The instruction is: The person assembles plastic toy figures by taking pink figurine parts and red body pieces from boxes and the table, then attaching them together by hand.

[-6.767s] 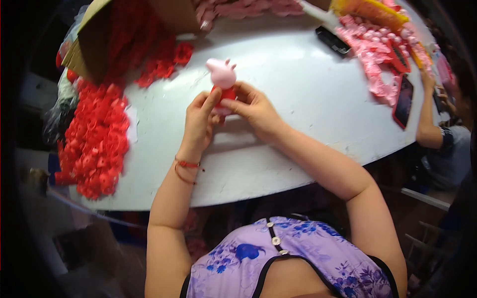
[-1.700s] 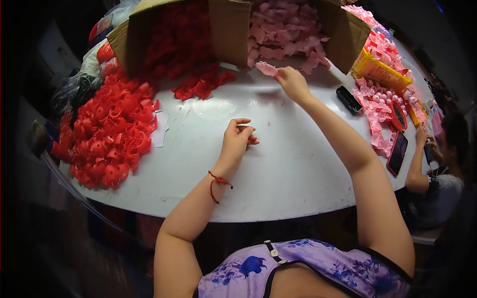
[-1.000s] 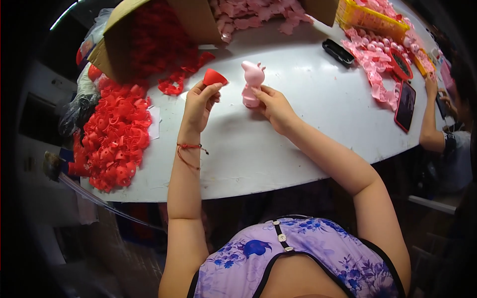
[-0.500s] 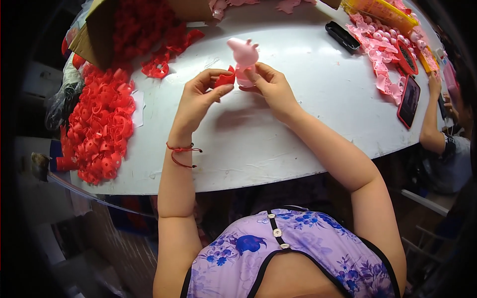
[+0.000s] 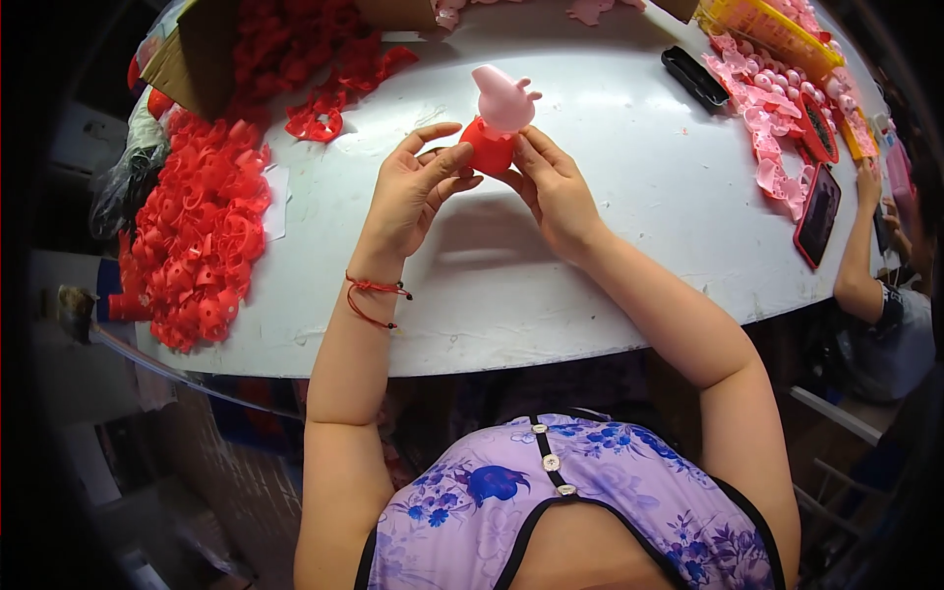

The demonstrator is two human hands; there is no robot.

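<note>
Upright above the table, between my hands, is a pink pig figurine (image 5: 505, 102). A red plastic dress piece (image 5: 486, 150) now sits around its body, below the head. My left hand (image 5: 408, 194) has its thumb and fingertips against the left side of the red piece, with the index finger lifted away. From the right, my right hand (image 5: 560, 193) pinches the figurine at its side, thumb in front; its other fingertips are partly hidden behind the body.
A large heap of red plastic pieces (image 5: 202, 231) covers the table's left, below a cardboard box (image 5: 197, 69). Pink parts (image 5: 757, 108), a black case (image 5: 695, 80), a phone (image 5: 818, 216) and a yellow basket (image 5: 777, 37) lie right. Another person's arm (image 5: 862, 246) rests at the right edge.
The red piece, held apart in my left hand beside the figurine, has moved right and now wraps its body. Both hands have come closer together.
</note>
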